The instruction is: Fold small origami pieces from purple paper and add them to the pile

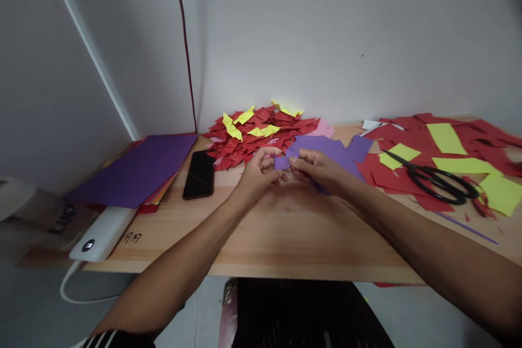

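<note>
Paper (281, 163), purple and creased, between 2 hands (258, 167)

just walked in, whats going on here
A person holds a small piece of purple paper between the left grip and right grip, at a wooden table. Behind them is a pile of folded red paper, with a few yellow pieces on top. Scissors lie to the right among loose red and yellow paper.
</note>
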Motion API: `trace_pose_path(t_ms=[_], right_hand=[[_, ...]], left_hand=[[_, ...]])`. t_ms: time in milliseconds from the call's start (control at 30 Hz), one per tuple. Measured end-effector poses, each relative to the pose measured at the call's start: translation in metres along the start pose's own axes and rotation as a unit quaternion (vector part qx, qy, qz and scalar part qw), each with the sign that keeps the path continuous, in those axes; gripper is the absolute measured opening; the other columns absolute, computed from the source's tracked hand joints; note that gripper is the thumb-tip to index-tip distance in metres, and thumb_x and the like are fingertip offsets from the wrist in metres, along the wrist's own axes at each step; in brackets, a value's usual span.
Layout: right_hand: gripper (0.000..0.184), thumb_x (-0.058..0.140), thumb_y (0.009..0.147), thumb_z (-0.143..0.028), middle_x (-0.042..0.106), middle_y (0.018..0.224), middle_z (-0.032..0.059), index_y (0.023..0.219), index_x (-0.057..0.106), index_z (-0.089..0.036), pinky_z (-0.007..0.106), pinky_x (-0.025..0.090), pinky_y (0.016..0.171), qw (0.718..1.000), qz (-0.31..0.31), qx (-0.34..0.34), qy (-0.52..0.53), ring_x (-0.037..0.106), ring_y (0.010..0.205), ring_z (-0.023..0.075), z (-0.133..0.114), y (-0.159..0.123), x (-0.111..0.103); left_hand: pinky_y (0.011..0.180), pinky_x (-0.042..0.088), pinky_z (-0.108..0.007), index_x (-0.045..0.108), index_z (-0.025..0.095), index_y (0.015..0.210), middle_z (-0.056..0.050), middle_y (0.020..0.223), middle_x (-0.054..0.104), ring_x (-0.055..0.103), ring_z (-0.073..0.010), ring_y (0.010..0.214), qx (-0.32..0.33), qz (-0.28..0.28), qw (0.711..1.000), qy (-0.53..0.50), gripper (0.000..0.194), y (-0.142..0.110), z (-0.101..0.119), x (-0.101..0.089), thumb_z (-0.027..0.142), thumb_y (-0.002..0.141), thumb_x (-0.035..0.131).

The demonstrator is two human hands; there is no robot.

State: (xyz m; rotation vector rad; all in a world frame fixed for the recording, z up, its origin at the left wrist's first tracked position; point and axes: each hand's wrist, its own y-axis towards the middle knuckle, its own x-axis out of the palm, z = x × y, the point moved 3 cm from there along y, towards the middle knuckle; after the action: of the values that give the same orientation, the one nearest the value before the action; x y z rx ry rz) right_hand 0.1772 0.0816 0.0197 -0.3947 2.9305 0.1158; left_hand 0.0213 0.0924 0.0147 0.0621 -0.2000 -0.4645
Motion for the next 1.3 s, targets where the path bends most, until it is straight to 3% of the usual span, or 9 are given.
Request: trace_pose_path(t_ms=[167, 467, 700, 1000, 1300], right_hand=[[0.041, 0.061, 0.080, -0.056, 0.044, 0.053, -0.0055, 0.066, 0.047, -0.020, 0.024, 0.025, 0.046, 0.999, -0.008, 0.011, 0.037, 0.033, 0.046, 0.0075, 0.003, -0.001, -0.005], [0.039, 0.054, 0.087, -0.053, 0.049, 0.056, -0.0031, 0.070, 0.053, -0.018, 0.023, 0.023, 0.045, 0.999, -0.043, 0.029, 0.011, 0.037, 0.047, 0.0069, 0.002, -0.007, -0.001], [0.039, 0.055, 0.085, -0.053, 0.050, 0.057, -0.0036, 0.069, 0.052, -0.018, 0.022, 0.024, 0.044, 0.999, -0.034, 0.040, 0.009, 0.037, 0.047, 0.0065, 0.001, -0.006, 0.000], [0.035, 0.058, 0.082, -0.050, 0.053, 0.059, -0.0032, 0.070, 0.051, -0.019, 0.022, 0.026, 0.045, 0.997, -0.052, 0.054, 0.018, 0.041, 0.048, 0.0067, 0.001, -0.004, 0.001], [0.031, 0.059, 0.082, -0.046, 0.053, 0.060, -0.0035, 0.071, 0.053, -0.018, 0.023, 0.028, 0.048, 0.998, -0.020, 0.043, 0.034, 0.042, 0.050, 0.0068, -0.001, -0.007, 0.009]], left_hand=[[0.064, 0.045, -0.019, 0.052, 0.018, 0.096, 0.003, 0.081, 0.058, 0.057, -0.0066, 0.068, 0.051, -0.053, 0.996, 0.057, 0.038, 0.004, 0.013, -0.008, 0.015, 0.065, 0.075], [0.057, 0.036, -0.018, 0.049, 0.016, 0.077, 0.003, 0.074, 0.056, 0.048, -0.0055, 0.063, 0.108, -0.041, 0.985, 0.126, 0.031, 0.002, 0.011, 0.000, 0.021, 0.067, 0.078], [0.057, 0.037, -0.020, 0.063, 0.015, 0.084, 0.002, 0.075, 0.060, 0.047, -0.0061, 0.060, 0.107, -0.061, 0.968, 0.217, 0.020, -0.002, 0.017, -0.002, 0.023, 0.071, 0.076], [0.074, 0.050, -0.026, 0.066, 0.013, 0.081, -0.004, 0.083, 0.069, 0.064, -0.0130, 0.077, 0.078, -0.098, 0.980, 0.154, 0.018, -0.001, 0.016, -0.004, 0.020, 0.069, 0.077], [0.066, 0.052, -0.027, 0.068, 0.012, 0.073, -0.004, 0.071, 0.070, 0.066, -0.0142, 0.066, 0.048, -0.047, 0.991, 0.116, 0.022, 0.000, 0.014, -0.006, 0.026, 0.063, 0.081]])
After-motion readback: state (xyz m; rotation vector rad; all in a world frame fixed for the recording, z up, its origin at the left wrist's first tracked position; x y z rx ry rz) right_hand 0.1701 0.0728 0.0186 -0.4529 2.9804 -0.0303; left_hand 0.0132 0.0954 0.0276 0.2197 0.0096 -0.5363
